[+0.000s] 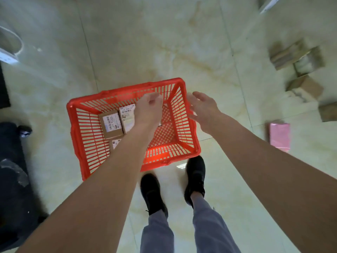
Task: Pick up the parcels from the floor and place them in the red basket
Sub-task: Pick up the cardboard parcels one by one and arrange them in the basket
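Observation:
The red basket stands on the tiled floor just ahead of my feet. Inside it lie a brown labelled parcel, a white labelled parcel beside it, and a third parcel partly hidden under my forearm. My left hand hangs over the middle of the basket, fingers curled, with nothing visible in it. My right hand hovers above the basket's right rim with fingers spread and holds nothing. On the floor to the right lie several brown cardboard parcels and a pink bag parcel.
A dark object fills the lower left. A white power strip with its cable lies at the far left. My black shoes stand right behind the basket. Pale tiles stretch beyond the basket.

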